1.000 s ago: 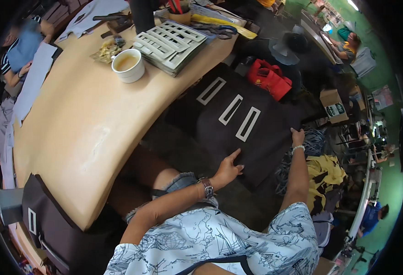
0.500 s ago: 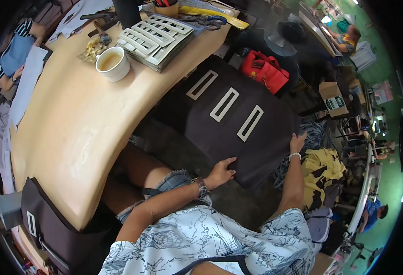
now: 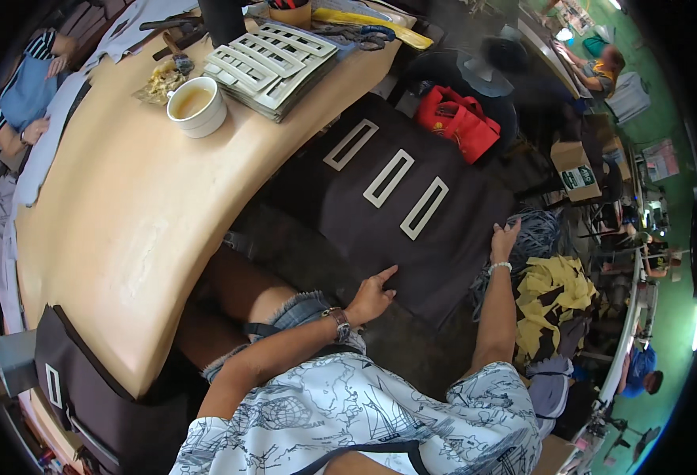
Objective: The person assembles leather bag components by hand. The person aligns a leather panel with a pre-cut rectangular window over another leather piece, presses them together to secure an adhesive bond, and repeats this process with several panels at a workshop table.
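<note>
Starting at the far left, with a co-worker in blue with black-and-white striped sleeves (image 3: 25, 99), beside a long pale grey sheet of material (image 3: 47, 170). Dropping to the lower left corner now: spotting a dark brown folded panel of sheet material (image 3: 87, 356) with one off-white frame on its face.

Sweeping over the broad, pale wood-coloured worktop (image 3: 119, 253). Catching a crumpled clear packet with yellowish contents (image 3: 162, 84), then, just beside, a round white cup of light brown drink (image 3: 198, 119), then a stack of flat off-white slotted templates (image 3: 269, 67).

Reaching the hands! Seeing the left hand (image 3: 371, 299) with index finger stretched out over the near edge of a large dark brown sheet-material panel (image 3: 459, 229), other fingers curled. Cannot tell about firm contact there. Finding that large panel spread just right of the worktop, with three off-white open rectangular frames (image 3: 394, 184) in a slanting row on top, and a red fabric bag (image 3: 459, 123) near the far edge.

On to the right hand (image 3: 504, 239), at the right edge, fingers partly spread; cannot tell about any grip. Closing in on tangled grey-blue strips (image 3: 540, 233) just beyond, yellow scraps (image 3: 550, 289) below, and an open cardboard box (image 3: 574, 168) farther right.
</note>
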Motion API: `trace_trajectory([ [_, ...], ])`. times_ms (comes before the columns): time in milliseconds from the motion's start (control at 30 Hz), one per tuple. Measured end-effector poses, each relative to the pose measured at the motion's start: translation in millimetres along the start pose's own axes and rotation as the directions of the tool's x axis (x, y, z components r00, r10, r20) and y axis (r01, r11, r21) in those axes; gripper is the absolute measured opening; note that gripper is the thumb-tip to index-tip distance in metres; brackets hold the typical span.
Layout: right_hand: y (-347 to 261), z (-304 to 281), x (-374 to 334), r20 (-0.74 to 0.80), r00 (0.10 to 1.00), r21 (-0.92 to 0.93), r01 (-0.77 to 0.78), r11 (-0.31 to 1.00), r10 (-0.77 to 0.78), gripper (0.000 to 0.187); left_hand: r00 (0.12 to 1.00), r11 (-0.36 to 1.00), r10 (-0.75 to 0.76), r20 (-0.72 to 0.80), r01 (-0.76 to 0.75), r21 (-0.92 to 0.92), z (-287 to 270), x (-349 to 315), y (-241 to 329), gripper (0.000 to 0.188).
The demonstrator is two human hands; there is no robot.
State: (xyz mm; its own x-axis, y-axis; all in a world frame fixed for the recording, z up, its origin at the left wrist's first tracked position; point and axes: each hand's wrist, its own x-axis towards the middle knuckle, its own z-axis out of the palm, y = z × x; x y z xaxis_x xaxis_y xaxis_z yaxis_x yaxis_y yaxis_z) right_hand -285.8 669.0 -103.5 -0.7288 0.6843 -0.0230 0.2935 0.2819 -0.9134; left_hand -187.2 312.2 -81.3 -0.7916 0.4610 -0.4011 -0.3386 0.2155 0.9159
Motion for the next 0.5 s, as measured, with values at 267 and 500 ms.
trace_trajectory([
  [267,32.3,11.3,1.5,-0.212,0.974,-0.471,-0.171,0.865,0.077,0.081,0.948,0.990,-0.084,0.306,0.114,-0.082,6.3,10.0,-30.0,0.069],
  [500,-41.5,42.4,-16.2,-0.149,0.989,-0.718,-0.114,0.687,0.008,0.072,0.924,0.993,-0.088,0.373,0.113,-0.044,-44.2,-9.2,-15.8,0.072],
])
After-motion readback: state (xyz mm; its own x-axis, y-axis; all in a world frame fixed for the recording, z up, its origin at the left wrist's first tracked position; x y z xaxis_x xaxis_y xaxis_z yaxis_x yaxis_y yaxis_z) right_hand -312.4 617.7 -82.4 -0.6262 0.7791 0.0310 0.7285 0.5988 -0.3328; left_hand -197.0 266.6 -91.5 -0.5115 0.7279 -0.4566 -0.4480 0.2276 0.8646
